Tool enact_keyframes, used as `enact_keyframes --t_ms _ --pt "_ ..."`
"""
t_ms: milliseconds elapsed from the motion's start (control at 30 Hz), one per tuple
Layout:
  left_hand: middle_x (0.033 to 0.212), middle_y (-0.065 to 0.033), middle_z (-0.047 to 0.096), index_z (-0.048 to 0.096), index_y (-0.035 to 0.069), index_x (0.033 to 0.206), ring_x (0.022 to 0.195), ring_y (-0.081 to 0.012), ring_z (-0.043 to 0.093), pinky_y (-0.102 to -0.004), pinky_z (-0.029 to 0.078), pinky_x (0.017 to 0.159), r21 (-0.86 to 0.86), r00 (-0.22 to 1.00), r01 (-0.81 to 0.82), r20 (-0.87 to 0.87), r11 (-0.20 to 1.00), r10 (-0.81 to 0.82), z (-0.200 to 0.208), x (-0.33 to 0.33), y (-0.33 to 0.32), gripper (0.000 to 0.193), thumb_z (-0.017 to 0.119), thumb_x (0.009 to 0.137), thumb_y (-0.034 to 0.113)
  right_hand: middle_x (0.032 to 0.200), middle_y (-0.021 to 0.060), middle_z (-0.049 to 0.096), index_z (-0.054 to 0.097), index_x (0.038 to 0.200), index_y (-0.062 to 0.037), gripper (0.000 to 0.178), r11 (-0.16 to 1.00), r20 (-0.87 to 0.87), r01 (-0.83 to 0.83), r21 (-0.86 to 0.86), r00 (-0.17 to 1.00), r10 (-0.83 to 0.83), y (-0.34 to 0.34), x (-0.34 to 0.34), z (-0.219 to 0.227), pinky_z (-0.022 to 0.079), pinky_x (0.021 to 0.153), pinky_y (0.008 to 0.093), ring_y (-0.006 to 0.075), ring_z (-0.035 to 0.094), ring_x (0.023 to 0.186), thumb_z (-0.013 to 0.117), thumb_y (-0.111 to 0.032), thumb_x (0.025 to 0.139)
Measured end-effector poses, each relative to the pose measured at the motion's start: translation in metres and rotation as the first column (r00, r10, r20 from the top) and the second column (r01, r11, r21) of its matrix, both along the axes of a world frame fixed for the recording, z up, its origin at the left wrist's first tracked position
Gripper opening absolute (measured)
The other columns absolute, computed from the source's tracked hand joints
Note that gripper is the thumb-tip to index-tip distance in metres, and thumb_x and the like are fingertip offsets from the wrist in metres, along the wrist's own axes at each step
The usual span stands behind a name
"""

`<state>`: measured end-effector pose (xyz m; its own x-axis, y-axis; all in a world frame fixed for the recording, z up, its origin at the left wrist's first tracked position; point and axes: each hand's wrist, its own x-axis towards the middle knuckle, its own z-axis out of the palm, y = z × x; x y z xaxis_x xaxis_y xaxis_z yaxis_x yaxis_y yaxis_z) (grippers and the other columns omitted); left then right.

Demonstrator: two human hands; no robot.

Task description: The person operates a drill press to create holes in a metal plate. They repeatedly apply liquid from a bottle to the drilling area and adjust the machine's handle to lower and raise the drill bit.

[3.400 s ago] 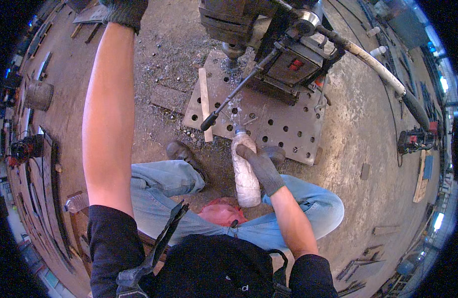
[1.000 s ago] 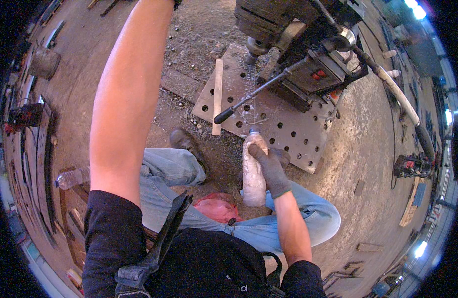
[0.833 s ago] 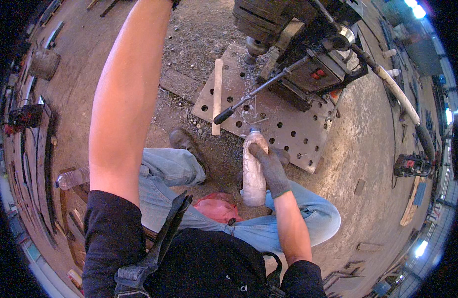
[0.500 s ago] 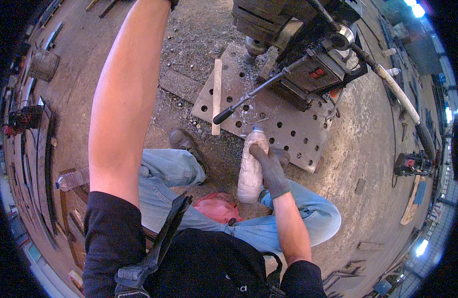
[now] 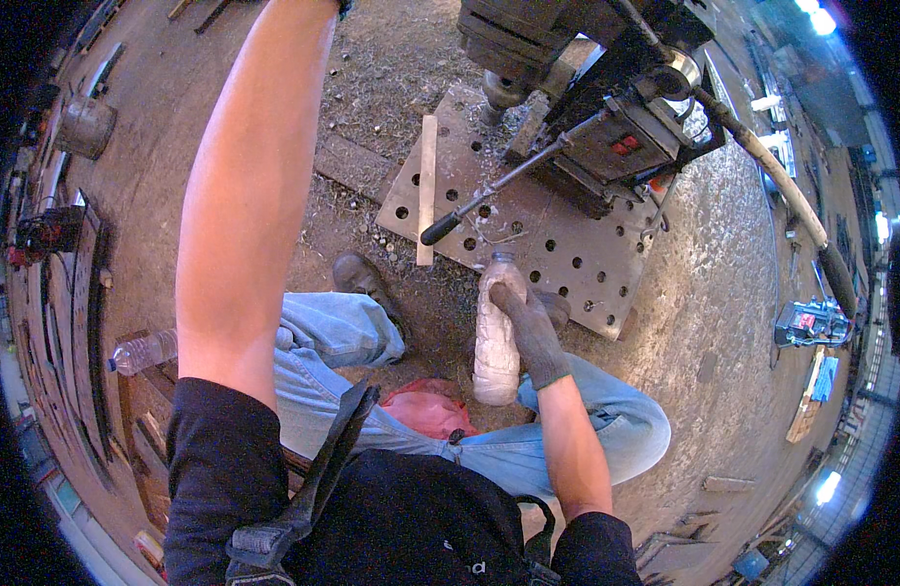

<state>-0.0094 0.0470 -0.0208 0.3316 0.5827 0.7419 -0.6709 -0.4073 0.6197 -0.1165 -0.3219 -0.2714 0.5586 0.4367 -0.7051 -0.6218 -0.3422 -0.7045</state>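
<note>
Gloved right hand [image 5: 532, 330] grips a whitish bottle [image 5: 495, 347] at the near edge of the perforated plate [image 5: 591, 244]; it has swung straighter, seemingly securely held. Left hand out of frame, state untellable.

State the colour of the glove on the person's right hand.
The glove is grey, in the head view.

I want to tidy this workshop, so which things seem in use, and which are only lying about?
Seemingly in use:
whitish plastic bottle, held by the gloved right hand
dark metal drill press
brown holed metal plate

Probably lying about:
clear plastic bottle, blue-capped
red crumpled bag
grey cylindrical container
</note>
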Motion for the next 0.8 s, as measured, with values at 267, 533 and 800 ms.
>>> enact_keyframes --t_ms 267,533,800 --pt "0.061 -0.0068 0.061 0.062 0.006 0.081 0.046 -0.0147 0.053 -0.0278 0.041 0.043 -0.252 0.946 0.324 0.055 0.912 -0.32 -0.004 0.008 0.018 0.037 0.049 0.098 0.036 0.115 0.0117 0.065 0.058 0.127 -0.0006 0.068 0.996 0.143 -0.086 -0.017 0.986 0.088 -0.003 0.004 -0.009 0.05 0.086 0.0336 0.0206 0.062 0.099 0.072 -0.05 0.082" --pt "0.06 -0.0069 0.06 0.062 0.006 0.08 0.044 -0.015 0.052 -0.0289 0.04 0.041 -0.086 1.0 -0.005 -0.025 0.996 0.003 0.0 0.002 0.0 0.039 0.047 0.098 0.038 0.117 0.012 0.063 0.054 0.131 -0.001 0.074 0.996 0.011 -0.045 -0.072 0.999 0.046 -0.003 0.002 -0.012 0.05 0.089 0.0339 0.0203 0.061 0.104 0.074 -0.051 0.08" --pt "0.06 -0.0043 0.056 0.059 0.007 0.084 0.045 -0.0121 0.049 -0.0259 0.038 0.042 0.049 0.998 0.065 -0.011 0.997 -0.065 -0.005 -0.004 -0.002 0.038 0.046 0.1 0.039 0.116 0.012 0.062 0.051 0.128 -0.0009 0.066 0.997 0.305 0.063 0.053 0.949 -0.076 -0.001 -0.004 -0.015 0.05 0.091 0.0359 0.023 0.061 0.103 0.077 -0.041 0.082"
